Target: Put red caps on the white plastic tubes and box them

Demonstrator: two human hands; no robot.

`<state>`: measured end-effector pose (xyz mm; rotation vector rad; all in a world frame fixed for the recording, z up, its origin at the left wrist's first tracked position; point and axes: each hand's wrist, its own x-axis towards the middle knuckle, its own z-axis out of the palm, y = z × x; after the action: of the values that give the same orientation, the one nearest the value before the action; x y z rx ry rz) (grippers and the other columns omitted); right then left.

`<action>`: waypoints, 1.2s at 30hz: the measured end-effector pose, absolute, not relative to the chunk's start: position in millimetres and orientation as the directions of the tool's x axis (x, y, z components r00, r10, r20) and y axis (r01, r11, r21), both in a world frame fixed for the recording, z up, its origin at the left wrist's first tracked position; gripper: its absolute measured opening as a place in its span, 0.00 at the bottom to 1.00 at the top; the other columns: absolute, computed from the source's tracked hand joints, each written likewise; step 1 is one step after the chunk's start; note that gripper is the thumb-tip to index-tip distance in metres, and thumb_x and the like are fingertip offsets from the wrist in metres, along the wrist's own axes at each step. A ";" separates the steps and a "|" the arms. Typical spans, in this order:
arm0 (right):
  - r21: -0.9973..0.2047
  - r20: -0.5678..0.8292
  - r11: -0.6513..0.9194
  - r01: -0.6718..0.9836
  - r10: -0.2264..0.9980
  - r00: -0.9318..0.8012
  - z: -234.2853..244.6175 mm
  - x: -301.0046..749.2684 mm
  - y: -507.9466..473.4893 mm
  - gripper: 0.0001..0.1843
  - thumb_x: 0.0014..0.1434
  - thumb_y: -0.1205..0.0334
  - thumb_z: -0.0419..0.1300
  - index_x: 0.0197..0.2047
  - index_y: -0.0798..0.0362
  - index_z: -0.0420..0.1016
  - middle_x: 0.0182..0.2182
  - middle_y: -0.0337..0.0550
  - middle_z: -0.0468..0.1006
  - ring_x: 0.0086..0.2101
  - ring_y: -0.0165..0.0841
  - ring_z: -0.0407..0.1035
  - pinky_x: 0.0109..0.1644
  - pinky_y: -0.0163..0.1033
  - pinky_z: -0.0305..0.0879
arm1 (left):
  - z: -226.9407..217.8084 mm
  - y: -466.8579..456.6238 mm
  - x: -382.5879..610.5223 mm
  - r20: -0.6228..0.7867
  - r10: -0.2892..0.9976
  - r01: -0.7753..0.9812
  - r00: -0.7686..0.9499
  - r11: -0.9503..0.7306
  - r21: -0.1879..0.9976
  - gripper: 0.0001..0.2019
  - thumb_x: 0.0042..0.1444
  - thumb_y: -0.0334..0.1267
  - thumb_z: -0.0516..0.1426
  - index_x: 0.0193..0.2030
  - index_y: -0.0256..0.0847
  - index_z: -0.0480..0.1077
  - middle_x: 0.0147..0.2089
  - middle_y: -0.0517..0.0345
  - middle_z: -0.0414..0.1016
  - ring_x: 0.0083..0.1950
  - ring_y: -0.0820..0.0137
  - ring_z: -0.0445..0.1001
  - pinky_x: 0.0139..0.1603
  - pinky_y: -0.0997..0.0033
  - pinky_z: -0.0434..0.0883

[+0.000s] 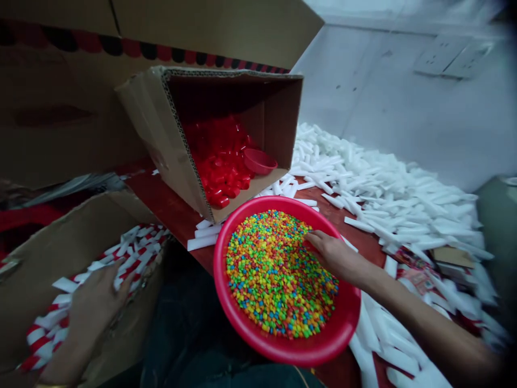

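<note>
Multicoloured candy pellets (pixel 278 275) heap a tilted red plastic basin (pixel 283 351), where a person's right hand (pixel 333 256) dips its fingers; any grip is hidden. Well apart, the left hand (pixel 95 307) lies open on red-striped paper tubes (pixel 133 258) in a cardboard box (pixel 81 248). A knock could spill pellets over the basin's low side, while a tipped carton (pixel 177 145) of red caps (pixel 220 167) risks sliding.

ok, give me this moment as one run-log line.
left hand: on red-striped white tubes, cardboard box | right hand: in coloured beads, red bowl
</note>
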<state>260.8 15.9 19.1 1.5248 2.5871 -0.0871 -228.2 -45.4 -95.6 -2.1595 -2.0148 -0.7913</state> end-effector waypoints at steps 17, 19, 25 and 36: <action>-0.801 -0.128 0.140 0.582 0.909 -0.396 -8.5 221.5 24.7 0.15 0.56 0.57 0.58 0.44 0.56 0.70 0.29 0.40 0.72 0.28 0.30 0.64 0.29 0.35 0.59 | -48.9 19.3 -105.3 0.185 0.973 0.942 0.139 -0.187 0.280 0.17 0.61 0.42 0.46 0.49 0.35 0.66 0.40 0.49 0.76 0.36 0.64 0.74 0.36 0.68 0.69; -0.873 -0.124 0.077 0.482 0.920 -0.371 -4.9 223.2 19.7 0.14 0.54 0.57 0.59 0.42 0.57 0.69 0.27 0.38 0.69 0.26 0.29 0.62 0.28 0.34 0.57 | -26.5 10.2 -102.2 0.265 0.963 0.879 0.047 -0.166 0.448 0.19 0.60 0.47 0.46 0.52 0.38 0.64 0.43 0.53 0.76 0.36 0.67 0.75 0.35 0.71 0.70; -0.909 -0.026 0.098 0.404 0.957 -0.289 5.5 215.2 7.7 0.11 0.50 0.62 0.60 0.37 0.55 0.66 0.27 0.36 0.69 0.25 0.27 0.61 0.27 0.32 0.58 | 17.8 -3.0 -30.3 0.352 0.831 0.595 0.431 -0.555 0.581 0.17 0.59 0.44 0.51 0.53 0.43 0.66 0.49 0.54 0.73 0.49 0.68 0.72 0.49 0.70 0.69; -0.477 0.304 0.642 0.600 0.761 -0.573 15.5 230.6 -3.4 0.15 0.62 0.62 0.54 0.51 0.57 0.66 0.42 0.52 0.74 0.40 0.36 0.69 0.43 0.41 0.64 | 2.6 3.8 8.8 0.237 0.780 0.568 0.579 -0.595 0.569 0.17 0.60 0.41 0.50 0.54 0.40 0.65 0.46 0.50 0.72 0.45 0.64 0.72 0.44 0.64 0.71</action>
<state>230.6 -3.4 15.5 1.4661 3.2764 -0.6126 8.8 3.8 2.6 -3.1670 -1.4422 -0.8784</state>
